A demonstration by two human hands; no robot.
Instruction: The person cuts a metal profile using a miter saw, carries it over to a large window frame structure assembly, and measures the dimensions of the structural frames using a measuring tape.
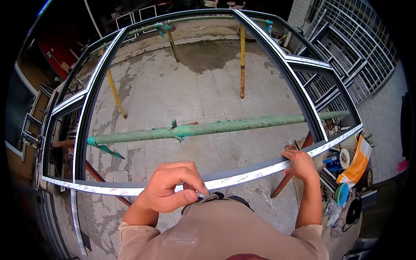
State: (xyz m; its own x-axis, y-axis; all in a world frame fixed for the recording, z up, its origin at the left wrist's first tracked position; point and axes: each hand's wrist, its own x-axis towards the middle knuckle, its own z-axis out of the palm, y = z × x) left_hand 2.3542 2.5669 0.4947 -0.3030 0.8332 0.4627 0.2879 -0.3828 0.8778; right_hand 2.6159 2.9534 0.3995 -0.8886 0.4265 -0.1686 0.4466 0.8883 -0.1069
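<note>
- The large frame (242,177) lies across a green pipe (216,127), right in front of the person; its outer bars and dividers look already joined.
- Printed white film (108,190) covers its bars, and no pane is visible in the openings, so glazing and peeling seem left undone.
- The left hand (171,186) curls loosely over the near bar, thumb close to the fingers; whether it pinches anything, I cannot tell.
- The right hand (300,164) rests on that bar farther right; how firmly it grips is unclear.
- An orange bag (357,161), a blue bucket (337,161) and a coiled cable (353,212) crowd the right side, possibly hampering steps there.
</note>
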